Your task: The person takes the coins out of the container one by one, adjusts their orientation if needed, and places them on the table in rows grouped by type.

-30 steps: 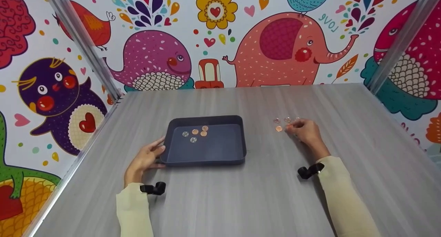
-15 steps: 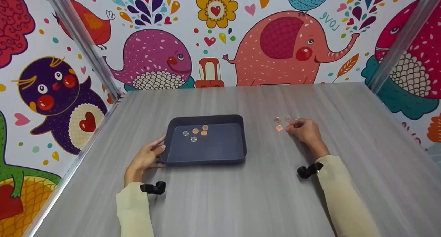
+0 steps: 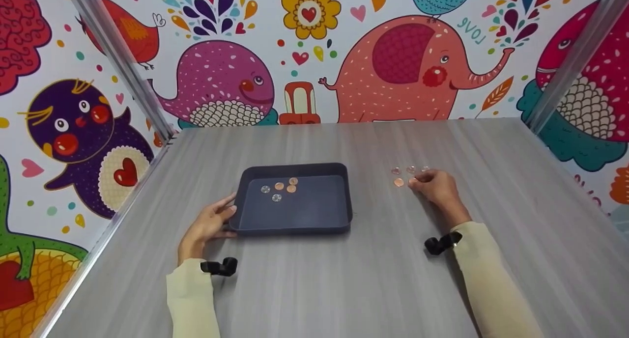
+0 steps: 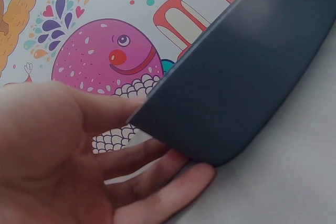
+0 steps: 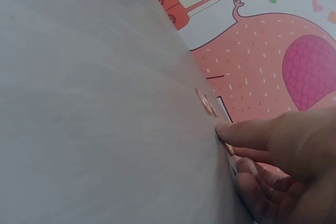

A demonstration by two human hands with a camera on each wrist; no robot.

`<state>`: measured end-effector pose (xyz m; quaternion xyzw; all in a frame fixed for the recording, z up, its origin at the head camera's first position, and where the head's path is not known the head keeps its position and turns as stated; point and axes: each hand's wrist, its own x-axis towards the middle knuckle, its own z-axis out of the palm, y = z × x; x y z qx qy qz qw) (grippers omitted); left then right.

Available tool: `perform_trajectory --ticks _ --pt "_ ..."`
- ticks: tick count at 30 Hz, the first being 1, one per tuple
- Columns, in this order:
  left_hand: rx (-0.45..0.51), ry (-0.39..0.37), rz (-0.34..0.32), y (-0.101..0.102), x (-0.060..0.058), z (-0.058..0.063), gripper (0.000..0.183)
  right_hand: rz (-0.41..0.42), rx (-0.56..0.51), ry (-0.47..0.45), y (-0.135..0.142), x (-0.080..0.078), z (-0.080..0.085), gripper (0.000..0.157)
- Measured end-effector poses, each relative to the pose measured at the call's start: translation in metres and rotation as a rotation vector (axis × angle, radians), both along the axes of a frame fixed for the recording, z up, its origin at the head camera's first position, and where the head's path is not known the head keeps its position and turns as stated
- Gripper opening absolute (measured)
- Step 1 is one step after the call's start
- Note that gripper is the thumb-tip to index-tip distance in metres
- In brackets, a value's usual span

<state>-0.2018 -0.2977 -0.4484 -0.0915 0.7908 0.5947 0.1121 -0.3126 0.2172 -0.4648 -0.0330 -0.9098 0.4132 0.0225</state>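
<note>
A dark blue-grey rectangular tray lies on the table, with several copper coins and two silvery coins inside. At its left side my left hand holds the tray, thumb by the rim and fingers against the outer wall, as the left wrist view also shows. To the right of the tray, my right hand pinches a copper coin at the tabletop; the fingers cover most of it. Left of those fingertips lies another copper coin. Several paler, shiny coins form a row just behind.
The grey wood-grain table reaches back to a wall printed with cartoon animals. Metal posts stand at the enclosure's corners. Each wrist carries a small black camera.
Only a slight shift of the head view shows. Both hands, the tray and the coins stay practically where they were.
</note>
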Motion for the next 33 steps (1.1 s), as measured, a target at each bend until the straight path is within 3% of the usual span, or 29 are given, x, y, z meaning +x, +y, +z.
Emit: perform_trajectory --ticks 6,13,19,26,33 --pt "-0.014 -0.002 0.004 0.000 0.000 0.000 0.055 0.020 -0.073 -0.099 -0.005 0.001 0.011 0.041" --pt "0.001 -0.006 0.003 0.000 0.000 0.000 0.055 0.029 -0.124 -0.120 -0.019 0.006 0.028 0.044" --pt "-0.005 -0.006 0.001 0.001 0.001 0.001 0.055 0.088 -0.172 -0.149 -0.037 0.014 0.044 0.048" --pt "-0.005 -0.009 0.007 0.000 0.000 0.000 0.055 0.155 -0.188 -0.113 -0.054 0.018 0.054 0.053" --pt "0.021 -0.001 0.004 0.000 0.000 0.000 0.055 0.173 -0.158 -0.062 -0.073 0.021 0.057 0.046"
